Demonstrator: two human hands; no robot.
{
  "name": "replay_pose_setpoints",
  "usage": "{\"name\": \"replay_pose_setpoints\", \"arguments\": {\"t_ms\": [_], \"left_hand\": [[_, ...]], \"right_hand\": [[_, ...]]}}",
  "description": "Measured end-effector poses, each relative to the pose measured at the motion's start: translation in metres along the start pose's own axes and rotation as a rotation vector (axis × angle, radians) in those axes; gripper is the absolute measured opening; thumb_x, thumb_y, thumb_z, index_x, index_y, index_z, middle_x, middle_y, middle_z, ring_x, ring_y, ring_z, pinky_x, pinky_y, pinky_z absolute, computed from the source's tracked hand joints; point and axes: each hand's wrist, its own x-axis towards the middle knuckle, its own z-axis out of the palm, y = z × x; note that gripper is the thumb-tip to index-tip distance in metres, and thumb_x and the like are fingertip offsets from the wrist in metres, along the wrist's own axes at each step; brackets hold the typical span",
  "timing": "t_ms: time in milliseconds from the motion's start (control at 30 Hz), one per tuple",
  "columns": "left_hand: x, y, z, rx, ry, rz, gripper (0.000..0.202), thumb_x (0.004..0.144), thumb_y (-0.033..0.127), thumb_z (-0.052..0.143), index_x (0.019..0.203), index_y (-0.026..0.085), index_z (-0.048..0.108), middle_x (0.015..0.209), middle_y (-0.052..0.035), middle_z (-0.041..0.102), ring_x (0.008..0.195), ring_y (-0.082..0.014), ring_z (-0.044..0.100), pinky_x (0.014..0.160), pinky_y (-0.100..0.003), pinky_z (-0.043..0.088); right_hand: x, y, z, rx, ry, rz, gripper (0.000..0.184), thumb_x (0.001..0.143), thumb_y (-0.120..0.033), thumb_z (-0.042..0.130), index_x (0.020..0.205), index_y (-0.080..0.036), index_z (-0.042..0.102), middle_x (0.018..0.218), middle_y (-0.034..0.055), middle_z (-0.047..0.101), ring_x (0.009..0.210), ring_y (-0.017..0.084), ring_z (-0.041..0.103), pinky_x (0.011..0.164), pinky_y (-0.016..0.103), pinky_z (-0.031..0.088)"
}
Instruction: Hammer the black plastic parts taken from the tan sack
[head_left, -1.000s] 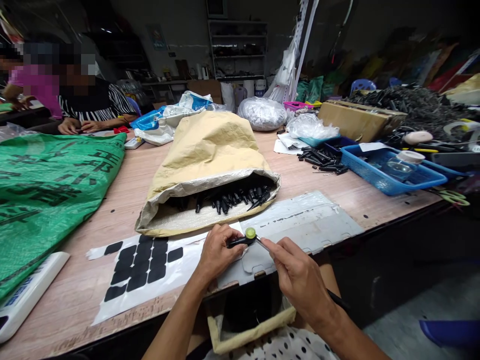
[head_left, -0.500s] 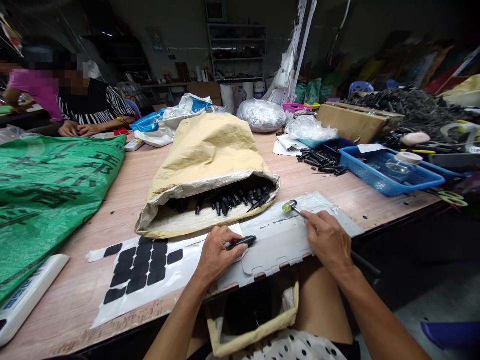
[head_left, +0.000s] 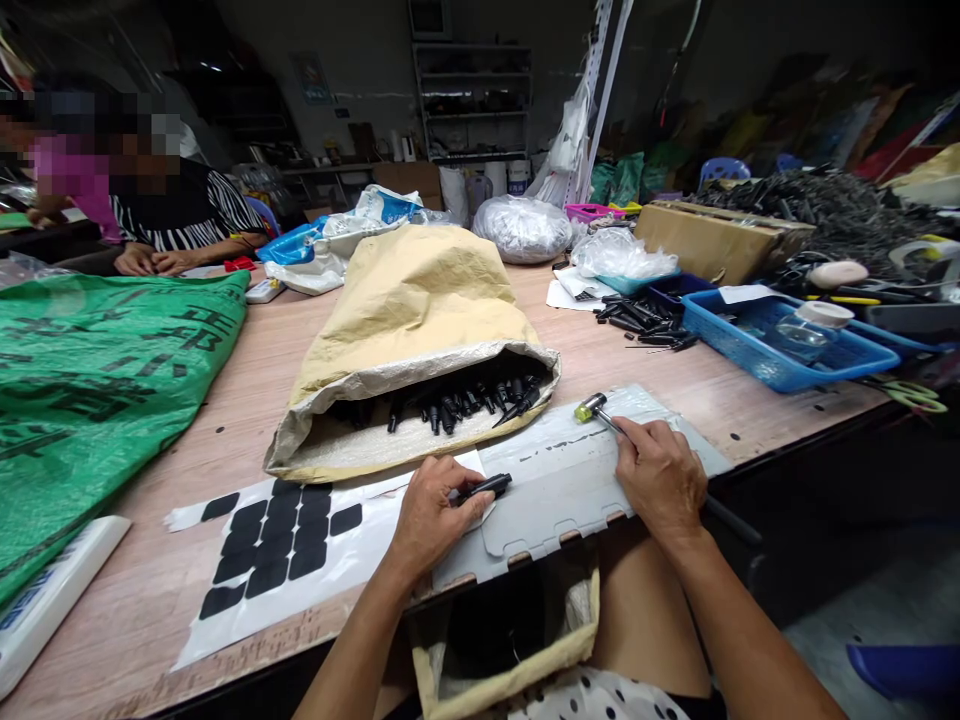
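My left hand (head_left: pixel 433 513) is closed on a small black plastic part (head_left: pixel 487 487) and presses it against the grey plastic sheet (head_left: pixel 570 480) at the table's near edge. My right hand (head_left: pixel 660 475) is wrapped round the thin handle of a small mallet; its yellow-green head (head_left: pixel 589 408) rests on the sheet, to the right of the black part. Just behind both hands lies a tan paper sack (head_left: pixel 409 330) on its side, its mouth showing several more black parts (head_left: pixel 465 405).
A white sheet with black adhesive pads (head_left: pixel 281 535) lies left of my hands. A green woven bag (head_left: pixel 97 390) covers the left side. Blue baskets (head_left: pixel 780 340), loose black parts and a cardboard box stand right. A seated person in stripes (head_left: pixel 180 215) works far left. An open bag (head_left: pixel 502 640) hangs below.
A second ago the mallet head was on the black part in my left hand. My right hand has since swung it out to the right and set it down on the sheet.
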Motion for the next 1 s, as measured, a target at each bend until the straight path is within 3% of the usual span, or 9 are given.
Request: {"name": "replay_pose_setpoints", "arguments": {"t_ms": [333, 433, 533, 667, 800, 900, 1000], "left_hand": [[0.0, 0.002, -0.007, -0.078, -0.02, 0.021, 0.025, 0.096, 0.044, 0.062, 0.097, 0.023, 0.075, 0.087, -0.0035, 0.067, 0.087, -0.0222, 0.054, 0.079, -0.036, 0.041], [-0.009, 0.017, -0.014, -0.13, -0.038, 0.057, 0.025, 0.098, 0.042, 0.059, 0.1, 0.022, 0.073, 0.088, -0.0041, 0.066, 0.088, -0.0216, 0.056, 0.08, -0.036, 0.043], [-0.028, 0.039, -0.014, -0.146, -0.127, 0.121, 0.021, 0.099, 0.039, 0.058, 0.103, 0.023, 0.072, 0.091, -0.0048, 0.065, 0.089, -0.021, 0.057, 0.08, -0.036, 0.045], [-0.059, 0.055, 0.003, -0.008, -0.184, 0.229, 0.013, 0.095, 0.031, 0.063, 0.103, 0.027, 0.073, 0.123, -0.0086, 0.061, 0.114, -0.0271, 0.053, 0.095, -0.043, 0.046], [-0.08, 0.044, 0.025, 0.163, -0.171, 0.313, 0.009, 0.092, 0.029, 0.066, 0.099, 0.027, 0.072, 0.153, -0.0069, 0.043, 0.132, -0.0347, 0.042, 0.105, -0.054, 0.042], [-0.087, 0.038, 0.034, 0.271, -0.161, 0.342, 0.007, 0.091, 0.026, 0.068, 0.098, 0.025, 0.07, 0.161, -0.0078, 0.036, 0.137, -0.0379, 0.039, 0.106, -0.059, 0.041], [-0.085, 0.042, 0.032, 0.256, -0.168, 0.33, 0.015, 0.085, 0.031, 0.075, 0.098, 0.026, 0.071, 0.16, -0.0078, 0.039, 0.136, -0.0385, 0.041, 0.106, -0.059, 0.042]], "right_hand": [[0.001, -0.001, 0.002, 0.003, 0.013, 0.004, 0.025, 0.096, -0.028, 0.059, 0.115, -0.026, 0.074, 0.092, 0.005, 0.064, 0.081, 0.018, 0.047, 0.07, 0.032, 0.024], [0.001, -0.001, 0.002, 0.0, 0.015, -0.001, 0.025, 0.095, -0.027, 0.059, 0.116, -0.026, 0.074, 0.092, 0.0052, 0.064, 0.081, 0.019, 0.047, 0.07, 0.032, 0.025], [0.0, -0.001, 0.001, -0.006, 0.017, -0.003, 0.025, 0.095, -0.026, 0.06, 0.116, -0.026, 0.074, 0.092, 0.0051, 0.064, 0.08, 0.018, 0.047, 0.07, 0.032, 0.025], [0.0, -0.002, 0.0, -0.01, 0.025, 0.0, 0.025, 0.095, -0.025, 0.06, 0.116, -0.026, 0.074, 0.093, 0.0048, 0.065, 0.08, 0.018, 0.047, 0.069, 0.033, 0.025], [0.0, -0.002, -0.001, -0.018, 0.019, -0.001, 0.026, 0.095, -0.025, 0.06, 0.117, -0.026, 0.074, 0.093, 0.0048, 0.065, 0.081, 0.018, 0.047, 0.069, 0.033, 0.026], [0.0, -0.002, -0.001, -0.024, 0.021, -0.001, 0.026, 0.095, -0.025, 0.06, 0.117, -0.026, 0.074, 0.093, 0.0048, 0.065, 0.08, 0.019, 0.047, 0.069, 0.033, 0.026], [0.0, -0.002, -0.001, -0.023, 0.023, -0.003, 0.026, 0.095, -0.025, 0.06, 0.116, -0.026, 0.074, 0.092, 0.0049, 0.065, 0.08, 0.019, 0.048, 0.069, 0.033, 0.025]]}}
